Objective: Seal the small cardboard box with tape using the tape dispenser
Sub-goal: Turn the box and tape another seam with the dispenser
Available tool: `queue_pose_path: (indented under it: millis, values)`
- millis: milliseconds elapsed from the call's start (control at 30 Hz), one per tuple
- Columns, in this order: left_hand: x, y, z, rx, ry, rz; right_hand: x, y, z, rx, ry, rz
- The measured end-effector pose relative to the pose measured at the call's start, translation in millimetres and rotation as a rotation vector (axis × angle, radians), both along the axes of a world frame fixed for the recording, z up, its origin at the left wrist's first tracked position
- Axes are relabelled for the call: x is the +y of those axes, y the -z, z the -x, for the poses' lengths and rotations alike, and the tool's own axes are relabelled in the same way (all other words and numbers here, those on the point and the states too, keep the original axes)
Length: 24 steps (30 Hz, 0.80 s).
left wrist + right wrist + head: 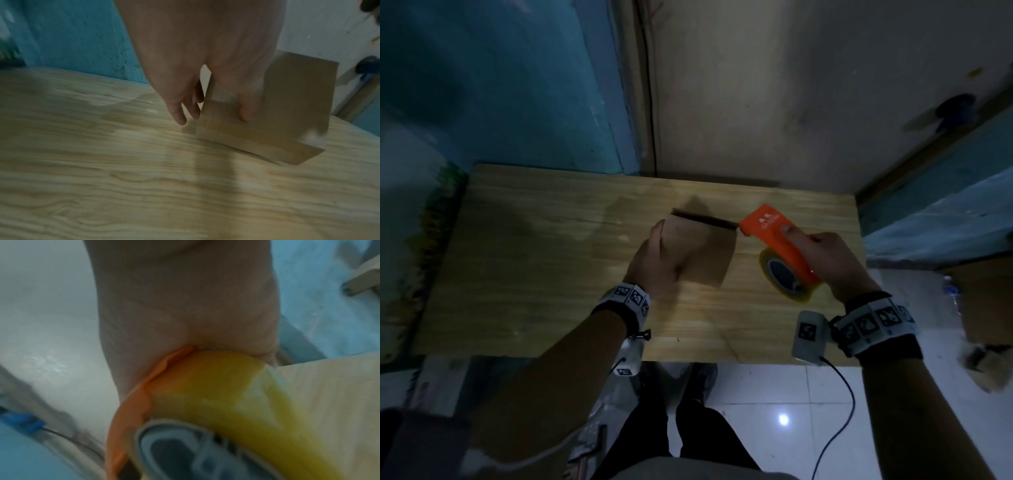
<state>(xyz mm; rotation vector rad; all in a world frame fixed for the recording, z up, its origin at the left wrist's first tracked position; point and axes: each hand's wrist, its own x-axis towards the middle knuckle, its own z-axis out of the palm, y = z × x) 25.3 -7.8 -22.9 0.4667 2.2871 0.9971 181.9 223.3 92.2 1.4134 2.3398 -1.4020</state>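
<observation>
A cardboard box point(700, 251) sits mid-desk point(534, 260), the tape dispenser point(777, 243) just right of it, touching its far corner.

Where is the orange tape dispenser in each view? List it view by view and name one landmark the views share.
Head: the orange tape dispenser sits right of centre, gripped by the right hand, its nose at the small cardboard box.
Left wrist: not in it; only the left hand on the box shows.
Right wrist: lower centre, close up, orange rim around the yellowish tape roll.
Shared landmark: the wooden table.
</observation>
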Motion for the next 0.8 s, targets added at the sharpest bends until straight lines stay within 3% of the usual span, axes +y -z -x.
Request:
queue_pose_path:
  millis: [133, 333, 500, 633, 800]
  values:
    - [-7.3, 0.0, -4.2, 0.0, 0.0, -0.002, -5.3, 13.1, -0.7, 0.021, 0.013, -0.026]
    - [-16.4, -10.2, -10.0, -0.142, 0.025, -0.117, -18.5, 31.5, 10.0, 0.011, -0.021, 0.003]
    - [-16.8, -10.5, -13.0, -0.077, 0.043, -0.104, -25.4, 37.8, 9.9, -0.027, -0.093, 0.011]
    - [-19.0, -4.4, -14.6, -0.126, 0.011, -0.224, -27.2, 45.3, 2.8, -0.073, -0.125, -0.003]
    - [-26.8, 11.2, -21.1, -0.042, 0.148, -0.165, -31.7, 50.6, -5.6, -0.088, -0.179, -0.034]
